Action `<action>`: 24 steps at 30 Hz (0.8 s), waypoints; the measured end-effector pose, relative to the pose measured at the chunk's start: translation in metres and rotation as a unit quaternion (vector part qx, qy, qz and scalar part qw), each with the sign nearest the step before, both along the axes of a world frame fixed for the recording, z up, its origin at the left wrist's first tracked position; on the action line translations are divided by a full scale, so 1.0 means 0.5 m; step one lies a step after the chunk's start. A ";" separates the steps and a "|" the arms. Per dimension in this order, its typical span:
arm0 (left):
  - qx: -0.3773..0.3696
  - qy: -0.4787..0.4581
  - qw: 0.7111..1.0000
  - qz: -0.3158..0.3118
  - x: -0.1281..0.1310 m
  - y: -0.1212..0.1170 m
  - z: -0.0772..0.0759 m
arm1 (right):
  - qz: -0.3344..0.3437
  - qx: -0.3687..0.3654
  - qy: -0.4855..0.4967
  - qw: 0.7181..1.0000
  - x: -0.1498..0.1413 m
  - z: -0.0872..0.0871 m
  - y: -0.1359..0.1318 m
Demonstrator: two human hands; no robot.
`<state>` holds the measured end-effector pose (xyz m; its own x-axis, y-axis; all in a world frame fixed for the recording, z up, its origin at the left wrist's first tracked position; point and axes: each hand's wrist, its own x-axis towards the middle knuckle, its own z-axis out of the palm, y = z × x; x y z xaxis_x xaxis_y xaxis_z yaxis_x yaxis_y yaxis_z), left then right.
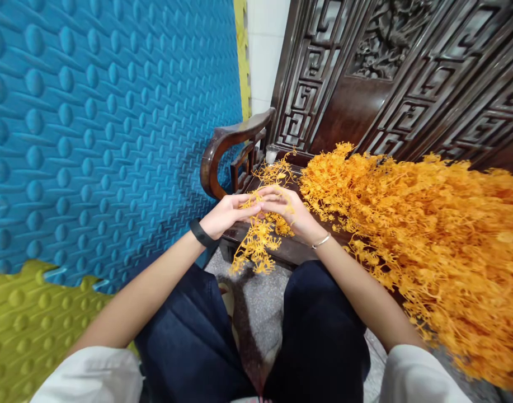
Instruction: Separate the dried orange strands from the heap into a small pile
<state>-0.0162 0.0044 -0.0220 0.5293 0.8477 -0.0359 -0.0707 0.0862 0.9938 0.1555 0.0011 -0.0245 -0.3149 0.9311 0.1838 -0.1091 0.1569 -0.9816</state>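
Note:
My left hand and my right hand meet in front of me over the edge of a dark wooden bench. Between them is a sprig of orange artificial flowers, its lower end hanging below my fingers. The fingers of both hands are closed about its stem, which they partly hide. Just behind my hands, more thin orange stems lie on the bench seat. To the right of my right hand spreads a big heap of the same orange artificial flowers.
The bench's curved armrest stands just left of my hands, and its carved backrest rises behind. A small whitish cup-like thing sits at the seat's back corner. Blue foam matting covers the left side, with yellow-green matting nearer me.

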 end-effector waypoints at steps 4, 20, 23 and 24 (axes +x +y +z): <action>-0.034 -0.030 0.998 0.034 0.011 0.007 -0.003 | -0.078 0.030 -0.026 0.996 0.001 0.005 -0.001; 0.002 0.060 0.998 0.003 0.015 0.006 0.010 | -0.091 0.061 -0.059 0.992 0.031 0.004 0.006; 0.026 0.033 0.999 0.026 0.016 0.007 0.006 | -0.081 0.058 -0.041 0.994 0.032 0.006 0.006; 0.029 0.022 0.999 0.038 0.017 0.007 0.004 | -0.078 0.057 -0.036 0.995 0.033 0.006 0.007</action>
<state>-0.0077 0.0081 -0.0199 0.4626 0.8866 -0.0067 -0.0305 0.0235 0.9993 0.1719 0.0046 -0.0214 -0.1839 0.9444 0.2726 -0.0042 0.2766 -0.9610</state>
